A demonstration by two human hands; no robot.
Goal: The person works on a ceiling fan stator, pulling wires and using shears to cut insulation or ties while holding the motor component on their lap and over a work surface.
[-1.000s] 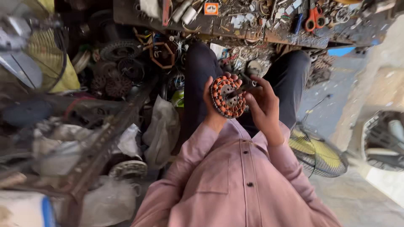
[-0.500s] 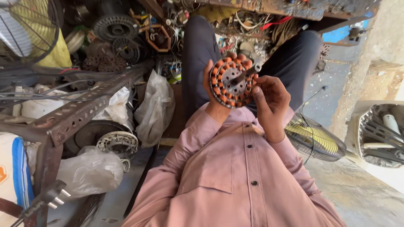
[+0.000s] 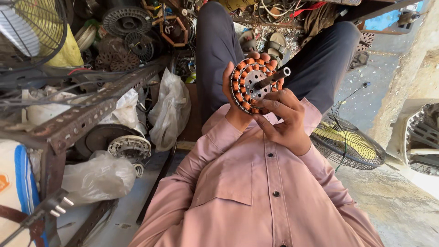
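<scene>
1. Holding a copper-wound stator (image 3: 250, 85) at 12 o'clock of the chest, windings intact, shaft (image 3: 273, 77) fitted.
2. Left hand (image 3: 234, 103) clasps its rim at 9 o'clock; right hand (image 3: 282, 118) pinches its face at 5 o'clock.
3. Fan guard (image 3: 350, 145) lies at 3 o'clock, unmounted.

white sack with blue stripe and orange patch (image 3: 16, 183) is leaning at my far left edge, partly cut off | crumpled clear plastic bag (image 3: 98, 176) is lying just right of it, under the rusty frame | taller clear plastic bag (image 3: 170, 110) is sitting beside my left knee | no signs or screens showing
</scene>
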